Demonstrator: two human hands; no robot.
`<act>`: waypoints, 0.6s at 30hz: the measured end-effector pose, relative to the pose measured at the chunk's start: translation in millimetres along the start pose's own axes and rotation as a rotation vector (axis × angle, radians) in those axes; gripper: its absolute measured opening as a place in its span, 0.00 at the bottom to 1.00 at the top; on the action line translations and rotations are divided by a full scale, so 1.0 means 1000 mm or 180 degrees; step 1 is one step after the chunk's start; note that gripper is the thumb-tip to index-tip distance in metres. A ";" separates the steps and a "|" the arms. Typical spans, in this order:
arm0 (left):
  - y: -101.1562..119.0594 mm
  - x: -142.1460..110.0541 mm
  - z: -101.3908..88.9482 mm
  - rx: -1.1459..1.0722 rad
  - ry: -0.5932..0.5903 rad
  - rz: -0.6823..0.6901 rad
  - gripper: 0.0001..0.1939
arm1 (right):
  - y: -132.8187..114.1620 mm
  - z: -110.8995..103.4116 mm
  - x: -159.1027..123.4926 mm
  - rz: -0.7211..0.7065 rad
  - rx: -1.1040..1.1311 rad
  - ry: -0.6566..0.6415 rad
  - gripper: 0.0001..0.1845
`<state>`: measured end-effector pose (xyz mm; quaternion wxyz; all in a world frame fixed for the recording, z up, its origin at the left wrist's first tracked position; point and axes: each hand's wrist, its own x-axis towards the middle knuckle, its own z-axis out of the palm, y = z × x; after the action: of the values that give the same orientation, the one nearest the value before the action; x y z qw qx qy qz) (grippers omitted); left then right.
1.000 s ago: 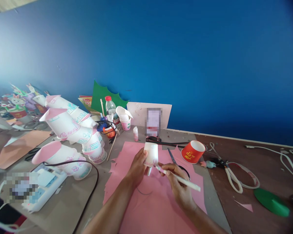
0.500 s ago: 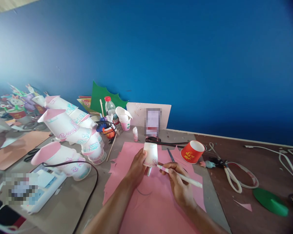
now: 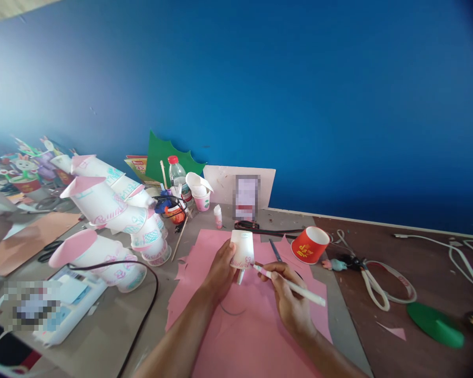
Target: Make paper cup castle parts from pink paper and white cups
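My left hand (image 3: 222, 268) grips a white paper cup (image 3: 242, 247) turned upside down, with pink drawing along its lower edge. In my right hand (image 3: 289, 296) is a white and pink marker (image 3: 295, 287), its tip at or close to the cup's lower right side; I cannot tell if it touches. A small white piece, perhaps a pen cap (image 3: 240, 276), shows just under the cup, partly hidden. Beneath both hands lies a large sheet of pink paper (image 3: 244, 336) with jagged edges. A dark blade-like tool (image 3: 275, 250) rests on its far part.
Decorated paper cups (image 3: 96, 205) are stacked to the left. A red paper cup (image 3: 309, 245) stands right of the pink sheet, near a lanyard (image 3: 378, 289). A small bottle (image 3: 218, 216) and a plastic bottle (image 3: 177, 173) are behind. A black cable (image 3: 156, 294) crosses the left side.
The marker tip has shifted very slightly along the cup's lower edge. Otherwise both hands keep nearly the same place, and the whole view has moved a little.
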<state>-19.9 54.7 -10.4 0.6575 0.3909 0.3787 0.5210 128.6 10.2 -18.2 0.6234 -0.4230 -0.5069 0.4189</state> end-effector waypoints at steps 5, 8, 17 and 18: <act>-0.004 0.001 -0.002 0.0082 -0.0007 0.0128 0.23 | -0.001 0.000 0.000 0.0024 -0.0094 0.0045 0.12; -0.003 0.001 -0.003 0.0085 0.0020 0.0128 0.23 | -0.002 0.001 0.000 -0.0025 -0.0104 0.0043 0.12; -0.005 0.002 -0.004 -0.0149 0.0046 -0.0043 0.22 | -0.006 0.005 -0.002 0.0075 0.0155 -0.0127 0.09; -0.004 0.002 -0.003 -0.0144 0.0040 -0.0039 0.22 | -0.006 0.004 -0.002 0.0082 0.0173 -0.0145 0.09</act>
<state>-20.9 56.3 -15.9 0.6670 0.3704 0.3733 0.5278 124.6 7.0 -12.7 0.6175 -0.4027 -0.5040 0.4500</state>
